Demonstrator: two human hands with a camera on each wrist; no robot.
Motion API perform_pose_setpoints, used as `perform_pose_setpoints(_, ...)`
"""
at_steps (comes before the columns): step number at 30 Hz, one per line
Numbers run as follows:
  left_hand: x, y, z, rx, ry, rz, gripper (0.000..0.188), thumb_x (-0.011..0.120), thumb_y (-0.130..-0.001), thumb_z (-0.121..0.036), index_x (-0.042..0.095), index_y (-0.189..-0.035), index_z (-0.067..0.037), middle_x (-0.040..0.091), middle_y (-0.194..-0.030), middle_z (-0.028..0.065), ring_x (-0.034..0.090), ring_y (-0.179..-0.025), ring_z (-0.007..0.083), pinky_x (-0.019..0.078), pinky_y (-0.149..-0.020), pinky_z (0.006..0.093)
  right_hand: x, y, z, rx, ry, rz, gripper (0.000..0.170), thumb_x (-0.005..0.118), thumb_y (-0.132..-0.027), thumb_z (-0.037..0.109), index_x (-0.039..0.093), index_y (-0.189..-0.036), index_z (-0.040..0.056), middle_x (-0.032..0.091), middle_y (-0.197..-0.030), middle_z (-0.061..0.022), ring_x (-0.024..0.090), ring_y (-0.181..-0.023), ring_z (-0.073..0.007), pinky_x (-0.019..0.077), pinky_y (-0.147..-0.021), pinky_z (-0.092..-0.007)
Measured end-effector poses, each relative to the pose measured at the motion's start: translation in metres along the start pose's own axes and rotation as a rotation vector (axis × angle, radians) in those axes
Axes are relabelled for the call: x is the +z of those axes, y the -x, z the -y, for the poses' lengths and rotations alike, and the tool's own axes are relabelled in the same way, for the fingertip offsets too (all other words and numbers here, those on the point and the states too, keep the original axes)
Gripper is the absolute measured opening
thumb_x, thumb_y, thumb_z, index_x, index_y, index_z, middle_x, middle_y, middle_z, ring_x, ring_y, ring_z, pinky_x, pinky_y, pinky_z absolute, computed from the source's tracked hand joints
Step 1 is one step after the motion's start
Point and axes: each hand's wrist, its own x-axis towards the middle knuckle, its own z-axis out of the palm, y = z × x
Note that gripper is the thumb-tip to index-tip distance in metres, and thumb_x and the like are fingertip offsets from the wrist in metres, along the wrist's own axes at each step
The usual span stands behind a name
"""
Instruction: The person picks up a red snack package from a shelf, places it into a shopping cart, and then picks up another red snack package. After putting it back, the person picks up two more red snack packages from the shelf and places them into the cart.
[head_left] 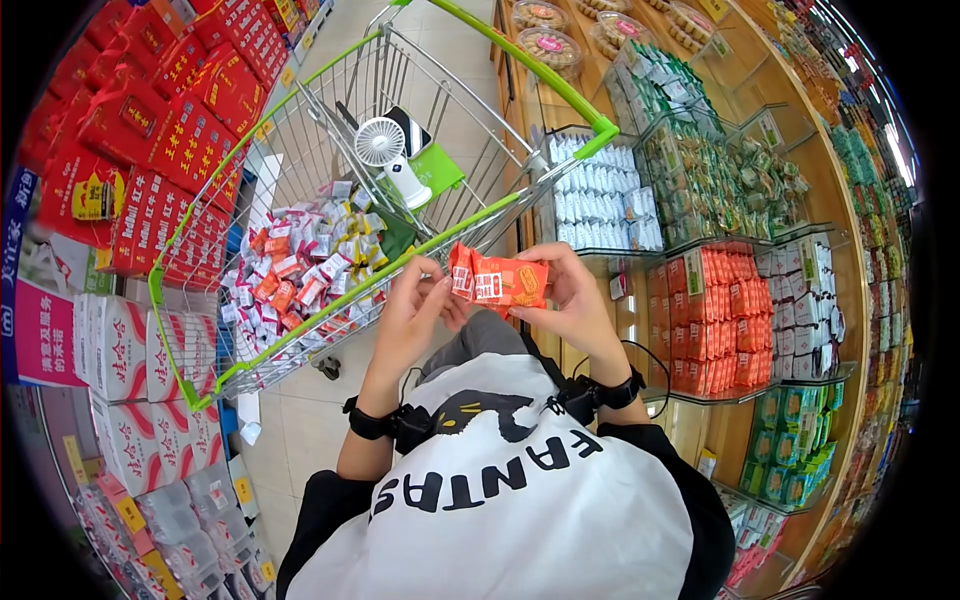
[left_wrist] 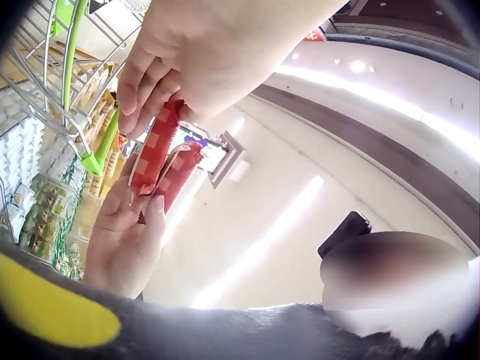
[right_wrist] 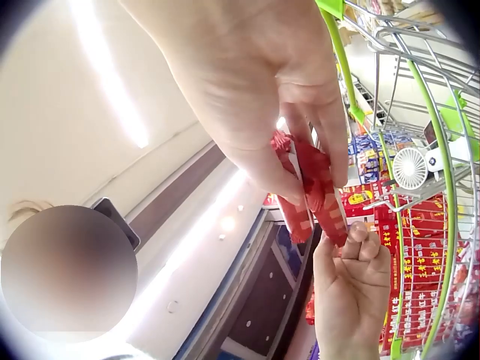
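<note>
Two small red-orange snack packets are held up in front of the chest, between both hands. The left hand pinches their left end with thumb and fingers. At the other end the right hand grips them, thumb below and fingers behind. In the left wrist view the two packets lie side by side, slightly apart at their ends, with the left hand above and the right hand below. The right wrist view shows the packets between the right hand and the left hand.
A green-edged shopping cart stands ahead, holding many small wrapped snacks, a white handheld fan and a phone. Snack bins line the right side. Stacked red drink boxes stand at the left.
</note>
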Motion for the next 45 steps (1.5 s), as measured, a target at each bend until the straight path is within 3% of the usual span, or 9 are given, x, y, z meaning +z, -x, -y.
perform_pose_setpoints(11, 0.003, 0.002, -0.001, 0.124, 0.012, -0.040, 0.011, 0.034, -0.091, -0.016, 0.035, -0.086, -0.006, 0.056, -0.071, 0.0108, 0.055, -0.057, 0.0160, 0.0431, -0.050, 0.0249, 0.001, -0.001, -0.002, -0.017, -0.007, 0.003, 0.046, 0.066, -0.066, -0.006, 0.042, -0.104, 0.0052, 0.049, -0.104, -0.0063, 0.052, -0.094, -0.0131, 0.0448, -0.080, -0.0270)
perform_pose_setpoints(24, 0.003, 0.004, 0.002, 0.111, 0.094, -0.012, 0.013, 0.035, -0.090, -0.017, 0.036, -0.085, -0.005, 0.056, -0.076, 0.0126, 0.056, -0.059, 0.0174, 0.0442, -0.051, 0.0265, 0.002, 0.001, 0.000, -0.023, -0.024, -0.004, 0.047, 0.066, -0.066, -0.005, 0.042, -0.105, 0.0054, 0.050, -0.105, -0.0071, 0.052, -0.096, -0.0141, 0.0431, -0.082, -0.0282)
perform_pose_setpoints(34, 0.000, 0.009, 0.008, 0.106, 0.134, 0.032, 0.010, 0.035, -0.090, -0.010, 0.036, -0.083, -0.004, 0.053, -0.084, 0.0104, 0.058, -0.074, 0.0172, 0.0496, -0.065, 0.0292, 0.010, -0.006, -0.008, -0.077, 0.167, 0.067, 0.048, 0.068, -0.061, -0.005, 0.046, -0.104, 0.0047, 0.045, -0.106, -0.0086, 0.046, -0.102, -0.0170, 0.0375, -0.087, -0.0304)
perform_pose_setpoints(37, -0.004, 0.013, 0.004, 0.053, 0.193, 0.029, 0.008, 0.038, -0.089, -0.010, 0.033, -0.086, -0.004, 0.053, -0.085, 0.0103, 0.058, -0.075, 0.0166, 0.0496, -0.065, 0.0290, 0.015, -0.009, -0.009, -0.091, 0.227, 0.122, 0.048, 0.068, -0.061, -0.005, 0.046, -0.104, 0.0047, 0.045, -0.106, -0.0083, 0.046, -0.102, -0.0175, 0.0380, -0.087, -0.0303)
perform_pose_setpoints(45, -0.035, 0.027, 0.012, 0.012, 0.016, -0.034, 0.025, 0.053, -0.083, -0.010, 0.029, -0.089, -0.007, 0.052, -0.089, 0.0086, 0.054, -0.075, 0.0109, 0.0477, -0.064, 0.0252, 0.040, -0.019, -0.015, -0.039, 0.314, 0.278, 0.048, 0.068, -0.064, -0.001, 0.047, -0.107, 0.0051, 0.044, -0.107, -0.0080, 0.047, -0.101, -0.0183, 0.0446, -0.081, -0.0279)
